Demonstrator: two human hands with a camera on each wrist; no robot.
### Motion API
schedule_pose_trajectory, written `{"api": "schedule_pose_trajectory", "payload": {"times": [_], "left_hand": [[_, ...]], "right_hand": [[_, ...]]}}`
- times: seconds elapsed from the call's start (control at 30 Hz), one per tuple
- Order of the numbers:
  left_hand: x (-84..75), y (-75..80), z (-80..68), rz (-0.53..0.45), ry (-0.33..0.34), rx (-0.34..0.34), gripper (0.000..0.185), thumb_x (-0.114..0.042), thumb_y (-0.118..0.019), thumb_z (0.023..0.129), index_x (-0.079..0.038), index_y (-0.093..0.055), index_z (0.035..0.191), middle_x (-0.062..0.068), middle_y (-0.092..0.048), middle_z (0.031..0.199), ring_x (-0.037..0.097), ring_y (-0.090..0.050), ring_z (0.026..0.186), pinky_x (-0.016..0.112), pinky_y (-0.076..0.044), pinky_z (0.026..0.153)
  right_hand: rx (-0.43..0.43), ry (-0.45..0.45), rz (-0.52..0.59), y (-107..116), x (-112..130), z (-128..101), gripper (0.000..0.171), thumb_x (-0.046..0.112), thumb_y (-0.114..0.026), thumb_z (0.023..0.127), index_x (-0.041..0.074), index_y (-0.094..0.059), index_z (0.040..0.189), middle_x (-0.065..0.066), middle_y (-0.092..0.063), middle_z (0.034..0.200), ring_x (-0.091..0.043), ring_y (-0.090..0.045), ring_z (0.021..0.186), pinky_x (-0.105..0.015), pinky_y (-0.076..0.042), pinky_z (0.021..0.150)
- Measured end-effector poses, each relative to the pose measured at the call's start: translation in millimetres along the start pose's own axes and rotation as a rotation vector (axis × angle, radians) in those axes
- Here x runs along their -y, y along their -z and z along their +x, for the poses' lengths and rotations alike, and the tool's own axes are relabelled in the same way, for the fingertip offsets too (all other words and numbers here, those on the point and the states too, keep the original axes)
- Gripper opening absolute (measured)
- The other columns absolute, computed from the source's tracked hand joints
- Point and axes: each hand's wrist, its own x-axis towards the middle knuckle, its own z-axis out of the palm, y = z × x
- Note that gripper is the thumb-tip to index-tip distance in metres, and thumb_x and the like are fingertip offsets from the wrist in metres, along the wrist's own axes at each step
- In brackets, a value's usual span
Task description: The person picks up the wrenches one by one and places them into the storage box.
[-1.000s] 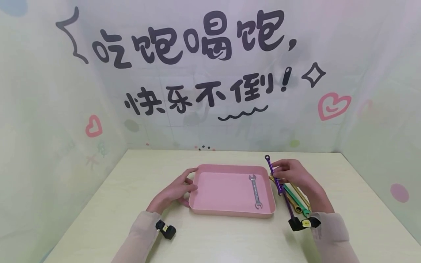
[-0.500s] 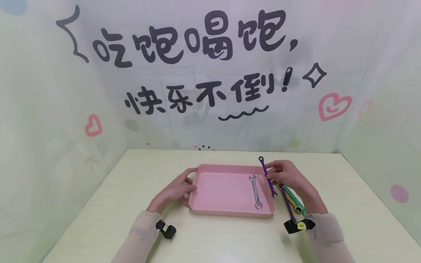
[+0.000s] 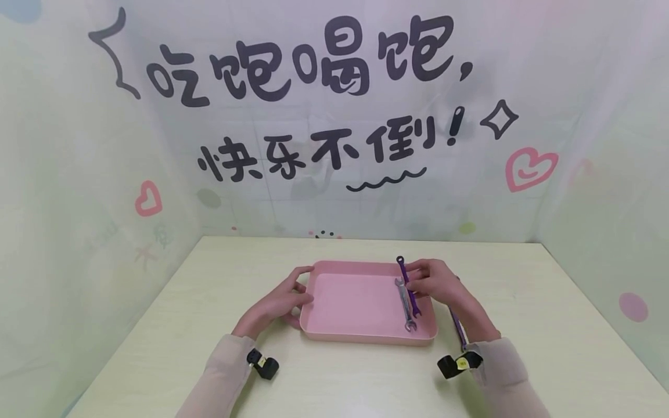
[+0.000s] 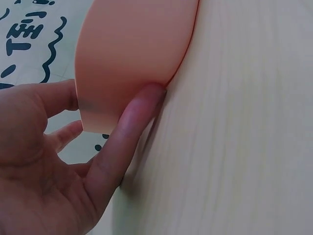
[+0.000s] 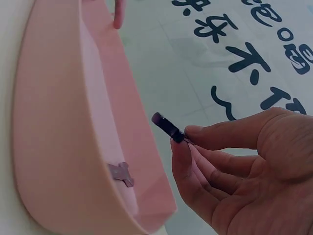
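Head view, starting closest to the camera: two sleeved forearms come up from the bottom edge, each with a small black wrist camera strapped on, over a pale wood table point(image 3: 549, 325). The left hand point(image 3: 277, 302) sits at the left side of the pink tray point(image 3: 360, 338), fingers mostly straight and pressed against its rim and outer wall; the left wrist view shows a fingertip tucked under the tray's edge, so it's bracing, not really gripping. The right hand point(image 3: 434, 284) pinches a purple wrench point(image 3: 407, 285) between thumb and fingertips, other fingers loosely curled. It hangs just over the tray's right part, right above the silver open-end wrench point(image 3: 405, 307) that already lies on the tray floor. Both wrenches run near to far, almost parallel, the purple one's ring end pointing away past the far rim. So the right hand is clearly the nearer one, with the drop spot directly under it. A purple strip of another tool point(image 3: 459, 331) peeks out beside the right wrist. Beyond everything hangs a backdrop point(image 3: 334, 116) with big black characters and pink hearts.
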Motion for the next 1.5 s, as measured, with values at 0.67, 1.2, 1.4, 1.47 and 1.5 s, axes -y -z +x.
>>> {"api": "schedule_pose_trajectory", "payload": {"times": [0.67, 1.2, 1.4, 1.47, 1.5], "left_hand": [[0.8, 3.0, -3.1, -0.025, -0.01, 0.021, 0.074, -0.012, -0.064, 0.098, -0.033, -0.03, 0.161, 0.018, -0.048, 0.125, 0.028, -0.069, 0.095, 0.045, -0.064, 0.058], [3.2, 1.4, -3.1, -0.03, -0.023, 0.024, 0.073, -0.013, -0.065, 0.098, -0.033, -0.032, 0.16, 0.018, -0.047, 0.125, 0.028, -0.067, 0.097, 0.045, -0.064, 0.058], [2.5, 1.4, -3.8, -0.033, -0.021, 0.022, 0.073, -0.013, -0.065, 0.098, -0.032, -0.031, 0.16, 0.018, -0.047, 0.125, 0.027, -0.068, 0.096, 0.045, -0.064, 0.057], [2.4, 1.4, -3.0, -0.035, -0.018, 0.026, 0.074, -0.013, -0.065, 0.098, -0.033, -0.031, 0.16, 0.018, -0.047, 0.126, 0.028, -0.069, 0.095, 0.045, -0.064, 0.057], [2.3, 1.4, -2.8, -0.038, -0.019, 0.028, 0.074, -0.013, -0.064, 0.098, -0.033, -0.031, 0.16, 0.018, -0.047, 0.126, 0.028, -0.069, 0.095, 0.045, -0.064, 0.057]], "right_hand": [[-0.039, 0.02, -0.039, -40, -7, 9, 0.036, -0.006, -0.072, 0.089, -0.005, -0.067, 0.124, -0.017, -0.067, 0.095, -0.018, -0.063, 0.073, -0.028, -0.058, 0.064], [-0.104, -0.044, -0.081, -51, -12, 7, 0.037, -0.009, -0.074, 0.085, -0.01, -0.065, 0.12, -0.02, -0.067, 0.098, -0.021, -0.063, 0.078, -0.031, -0.058, 0.063], [-0.112, -0.026, -0.118, -55, -12, 7, 0.038, -0.01, -0.074, 0.084, -0.013, -0.064, 0.121, -0.019, -0.069, 0.092, -0.02, -0.064, 0.071, -0.03, -0.058, 0.059], [-0.125, -0.038, -0.133, -56, -12, 7, 0.038, -0.01, -0.074, 0.084, -0.012, -0.065, 0.121, -0.018, -0.07, 0.091, -0.02, -0.064, 0.071, -0.03, -0.058, 0.059], [-0.13, -0.043, -0.142, -57, -12, 8, 0.037, -0.01, -0.074, 0.084, -0.011, -0.065, 0.12, -0.018, -0.07, 0.09, -0.02, -0.065, 0.072, -0.03, -0.059, 0.059]]}}
